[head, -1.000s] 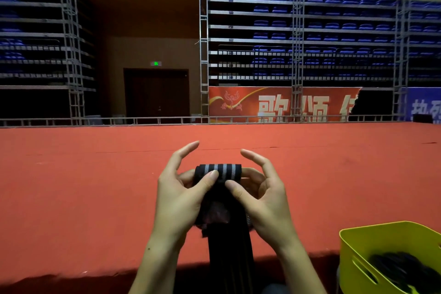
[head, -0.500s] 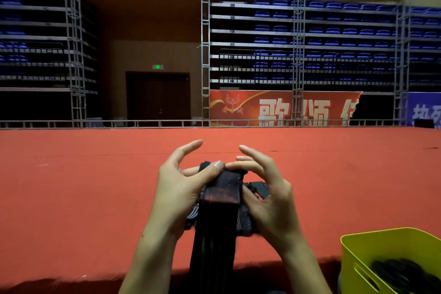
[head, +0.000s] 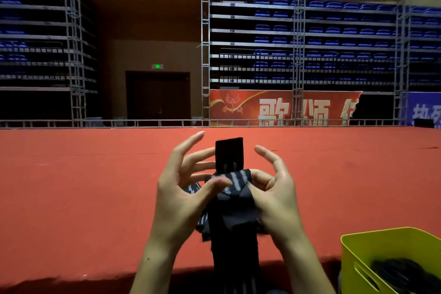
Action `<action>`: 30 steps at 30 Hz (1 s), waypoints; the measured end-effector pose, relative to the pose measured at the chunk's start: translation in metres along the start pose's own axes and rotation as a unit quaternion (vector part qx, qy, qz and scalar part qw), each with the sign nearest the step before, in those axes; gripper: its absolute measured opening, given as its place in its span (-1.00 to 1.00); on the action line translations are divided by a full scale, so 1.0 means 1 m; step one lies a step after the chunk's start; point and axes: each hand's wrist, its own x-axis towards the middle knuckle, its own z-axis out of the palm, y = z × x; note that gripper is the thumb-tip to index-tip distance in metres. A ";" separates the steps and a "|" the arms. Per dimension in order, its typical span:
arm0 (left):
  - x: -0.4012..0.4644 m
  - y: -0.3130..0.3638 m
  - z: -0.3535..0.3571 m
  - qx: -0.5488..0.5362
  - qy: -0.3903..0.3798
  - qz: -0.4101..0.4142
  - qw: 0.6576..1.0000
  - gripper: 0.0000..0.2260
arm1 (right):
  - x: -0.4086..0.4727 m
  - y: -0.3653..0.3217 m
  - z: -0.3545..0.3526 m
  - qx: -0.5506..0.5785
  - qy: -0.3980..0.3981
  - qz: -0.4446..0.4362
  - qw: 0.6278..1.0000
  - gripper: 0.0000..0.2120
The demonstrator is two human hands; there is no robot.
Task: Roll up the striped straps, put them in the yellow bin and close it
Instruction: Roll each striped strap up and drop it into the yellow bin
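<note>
Landmark: the striped strap [head: 232, 198], which you are holding up in front of you, above the near edge of the red stage floor [head: 71, 198].

Left of the strap: your left hand [head: 177, 194] is pressing its thumb across the striped fold while the other fingers [head: 191, 144] are spreading loose behind the strap. Judged purpose: the thumb is pinning the fold so the roll is not springing open.

At the strap itself: a plain black end is standing upright above the fold, and the long tail is hanging straight down out of view between your wrists. A second bit of striped webbing is peeking out just beside the left palm. The roll is looking barely begun; most of the length is hanging free.

Right of the strap: your right hand [head: 274, 194] is gripping the strap's right edge, lower fingers curling round it, index finger lifting clear. It appears to be steadying the bundle for the next turn.

Far right of the strap, lower down: the yellow bin [head: 353, 253] is standing open, with dark straps [head: 405, 274] already lying inside, within reach for the drop. No lid is showing.
</note>
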 end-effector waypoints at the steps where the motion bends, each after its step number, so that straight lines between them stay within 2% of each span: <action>1: -0.002 -0.001 -0.002 0.011 -0.002 0.016 1.000 -0.18 | 0.000 0.001 -0.001 0.006 0.006 0.021 1.000 -0.35; 3: -0.006 -0.005 -0.007 0.041 -0.022 0.044 0.998 -0.04 | 0.001 0.003 -0.003 0.010 0.025 0.049 0.998 -0.38; 5: -0.009 -0.007 -0.011 0.061 -0.061 0.057 0.995 0.02 | 0.002 0.005 -0.005 0.009 0.039 0.059 0.997 -0.40; 9: -0.008 -0.003 -0.006 0.069 -0.118 0.050 0.989 -0.13 | 0.001 0.006 -0.004 0.021 0.031 0.069 0.997 -0.40; 13: -0.005 -0.002 -0.009 0.109 -0.139 0.060 0.982 -0.12 | 0.001 0.009 -0.006 0.025 0.037 0.061 0.997 -0.44; 16: -0.005 -0.006 -0.005 0.122 -0.095 0.072 0.985 -0.18 | -0.001 0.008 -0.007 -0.003 0.034 0.041 0.999 -0.33; 18: -0.005 -0.007 0.002 0.109 -0.025 0.056 0.992 -0.33 | -0.004 0.008 -0.006 -0.010 0.017 0.017 1.000 -0.25; 21: -0.004 -0.007 0.007 0.070 0.056 0.011 0.996 -0.49 | -0.009 0.009 -0.003 -0.012 -0.010 -0.025 1.000 -0.27; 27: -0.002 -0.001 0.007 -0.047 0.042 -0.067 0.996 -0.44 | -0.015 0.010 -0.005 -0.037 -0.044 -0.099 0.993 -0.28; 30: -0.002 -0.004 0.006 -0.057 0.036 -0.076 0.995 -0.40 | -0.013 0.016 -0.008 -0.047 -0.067 -0.113 0.990 -0.38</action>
